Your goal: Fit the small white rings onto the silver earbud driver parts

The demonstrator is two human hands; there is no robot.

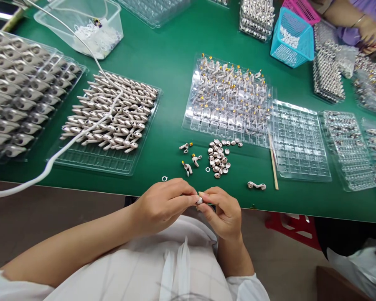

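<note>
At the table's front edge, my left hand (167, 205) and my right hand (224, 211) pinch one small pale earbud part (199, 201) between their fingertips. Fingers cover most of it. Just beyond lie a few loose earbud pieces (187, 168) with yellow tabs. To their right is a loose pile of small rounded earbud shells (217, 159). A thin white ring (164, 179) rests close to my left hand, and another ring (207, 169) is beside the pile. Farther right, a single longer beige earbud piece (256, 185) lies on the green table (163, 46).
On the left, a tray of stem-shaped shells (113, 113) has a white cable (78, 136) across it. A clear tray (191, 119) holds yellow-tabbed pieces. Right of it are a wooden stick (273, 161) and a clear tray (301, 142). Another person's hand (369, 31) is beyond a blue basket (293, 37).
</note>
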